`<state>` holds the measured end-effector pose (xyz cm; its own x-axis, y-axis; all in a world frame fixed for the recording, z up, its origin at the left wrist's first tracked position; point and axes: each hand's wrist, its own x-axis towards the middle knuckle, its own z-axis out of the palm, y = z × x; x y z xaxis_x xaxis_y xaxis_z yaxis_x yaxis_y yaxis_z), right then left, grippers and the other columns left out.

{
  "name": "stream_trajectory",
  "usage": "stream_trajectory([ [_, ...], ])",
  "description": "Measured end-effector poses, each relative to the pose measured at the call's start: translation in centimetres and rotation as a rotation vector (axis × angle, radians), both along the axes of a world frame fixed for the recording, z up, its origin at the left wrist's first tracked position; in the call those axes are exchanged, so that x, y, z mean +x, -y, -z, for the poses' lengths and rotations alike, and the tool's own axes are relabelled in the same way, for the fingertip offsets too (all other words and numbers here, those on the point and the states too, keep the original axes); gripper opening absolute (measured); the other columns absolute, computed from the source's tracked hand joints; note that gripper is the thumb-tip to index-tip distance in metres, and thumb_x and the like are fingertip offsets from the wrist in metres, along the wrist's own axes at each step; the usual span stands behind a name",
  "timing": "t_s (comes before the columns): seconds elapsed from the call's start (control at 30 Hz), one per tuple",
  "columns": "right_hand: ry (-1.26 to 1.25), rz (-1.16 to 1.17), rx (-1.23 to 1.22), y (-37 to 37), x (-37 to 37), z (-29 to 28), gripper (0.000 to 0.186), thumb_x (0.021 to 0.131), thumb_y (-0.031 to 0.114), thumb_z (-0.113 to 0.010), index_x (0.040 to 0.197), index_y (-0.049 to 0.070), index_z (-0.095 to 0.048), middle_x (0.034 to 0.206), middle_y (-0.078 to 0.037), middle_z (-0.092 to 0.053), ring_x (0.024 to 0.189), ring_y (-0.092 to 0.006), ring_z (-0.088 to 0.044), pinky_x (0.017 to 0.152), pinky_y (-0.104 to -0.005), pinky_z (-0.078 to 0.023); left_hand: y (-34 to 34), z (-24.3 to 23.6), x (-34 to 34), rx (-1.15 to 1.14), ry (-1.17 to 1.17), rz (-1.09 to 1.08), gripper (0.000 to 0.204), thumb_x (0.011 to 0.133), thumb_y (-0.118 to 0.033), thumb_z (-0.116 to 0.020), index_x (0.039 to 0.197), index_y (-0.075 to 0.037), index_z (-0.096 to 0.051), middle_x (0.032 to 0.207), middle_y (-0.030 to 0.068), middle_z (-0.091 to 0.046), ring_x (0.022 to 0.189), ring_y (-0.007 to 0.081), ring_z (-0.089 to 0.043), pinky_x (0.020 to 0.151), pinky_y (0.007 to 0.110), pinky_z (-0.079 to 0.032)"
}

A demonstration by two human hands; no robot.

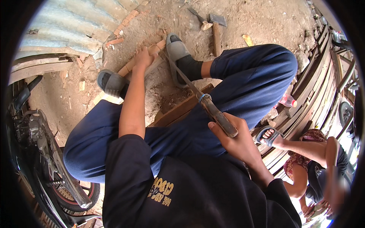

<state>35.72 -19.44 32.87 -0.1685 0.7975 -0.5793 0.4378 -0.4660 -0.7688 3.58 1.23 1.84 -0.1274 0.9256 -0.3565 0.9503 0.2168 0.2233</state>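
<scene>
My left hand is closed on a pale wooden strip low over the ground. The strip is crossed by lines or cuts and runs between my two sandalled feet, one sandal at its far right end, the other at its near left. Wrapped round a worn wooden handle, my right hand holds a long narrow-bladed tool over my lap. Its blade slants up and left to the strip's end. Seen nearly edge-on, the blade's exact kind cannot be told, nor whether it touches the wood.
Beyond my feet lie a wooden-handled, metal-headed tool and a smaller dark-bladed tool. Wood offcuts litter the dirt. A motorcycle stands left. At right are stacked planks, a plastic bottle and another seated person.
</scene>
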Motion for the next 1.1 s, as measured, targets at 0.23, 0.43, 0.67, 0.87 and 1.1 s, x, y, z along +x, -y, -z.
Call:
stream_trajectory([
  [0.23,0.005,0.005,-0.021,0.2,0.0,0.2,0.029,0.096,0.021,-0.066,0.084,-0.004,-0.058,0.059,-0.014,-0.05,0.057,-0.0173,-0.043,0.057,-0.0378,-0.04,0.0,0.1,0.0,-0.005,0.015,0.02,0.074,0.087,-0.052,-0.068,0.135,0.001,-0.048,0.141,0.0251,-0.049,0.135,0.04,-0.044,0.114,0.047,-0.034],
  [0.43,0.006,-0.028,-0.011,-0.2,-0.6,-0.6,0.029,0.096,0.021,-0.067,0.083,-0.003,-0.057,0.058,-0.014,-0.049,0.056,-0.0167,-0.041,0.056,-0.0382,-0.039,-0.1,0.6,-0.3,-0.004,0.004,0.034,0.075,0.088,-0.052,-0.068,0.137,0.0,-0.046,0.142,0.0244,-0.049,0.136,0.0392,-0.042,0.114,0.047,-0.033],
  [0.67,0.032,-0.024,-0.003,-0.6,-0.8,-0.4,0.031,0.096,0.021,-0.067,0.08,-0.003,-0.055,0.058,-0.013,-0.048,0.056,-0.0148,-0.041,0.054,-0.0372,-0.038,0.0,-0.8,0.6,-0.051,0.003,0.011,0.074,0.088,-0.051,-0.068,0.138,-0.001,-0.046,0.143,0.0227,-0.05,0.137,0.0378,-0.042,0.115,0.046,-0.033],
  [0.87,0.038,-0.034,-0.023,-1.8,-1.9,-0.9,0.03,0.096,0.02,-0.067,0.08,-0.003,-0.055,0.058,-0.01,-0.049,0.056,-0.0134,-0.043,0.055,-0.0351,-0.039,0.1,-1.3,-0.2,-0.054,0.018,-0.003,0.07,0.09,-0.05,-0.067,0.135,0.0,-0.047,0.141,0.0193,-0.053,0.136,0.0366,-0.043,0.114,0.046,-0.033],
  [1.1,0.059,-0.04,0.101,-6.6,-4.8,6.5,0.027,0.097,0.02,-0.063,0.083,-0.003,-0.059,0.064,-0.009,-0.053,0.063,-0.0115,-0.046,0.059,-0.0339,-0.042,0.8,0.5,0.6,0.079,0.05,-0.006,0.062,0.087,-0.046,-0.07,0.127,-0.002,-0.053,0.132,0.0198,-0.058,0.127,0.0376,-0.05,0.109,0.048,-0.037],
])
